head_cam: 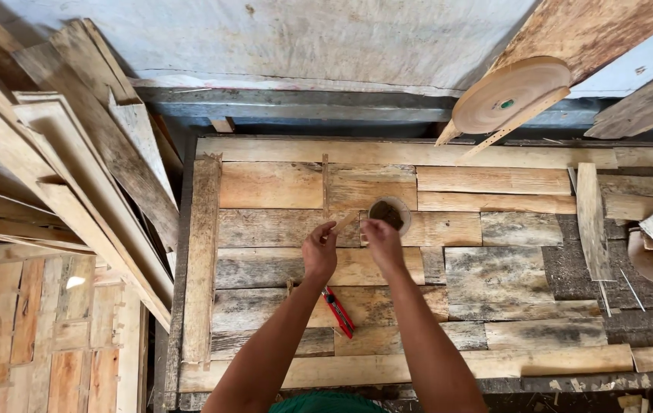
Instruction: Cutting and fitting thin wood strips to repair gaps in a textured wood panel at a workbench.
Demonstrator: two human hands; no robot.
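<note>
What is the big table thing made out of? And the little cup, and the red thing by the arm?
The panel looks like rough, unfinished wood: separate planks with grain, knots and grey weathered patches. The small cup seems to be pale plastic or paper; it is too small to tell, and it holds something dark brown. The red tool looks like plastic with a metal part, probably a utility knife.

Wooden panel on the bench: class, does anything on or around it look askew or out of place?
Yes. A loose plank lies crosswise over the panel's right end, against the horizontal boards, and a red tool rests slanted between the forearms.
</note>
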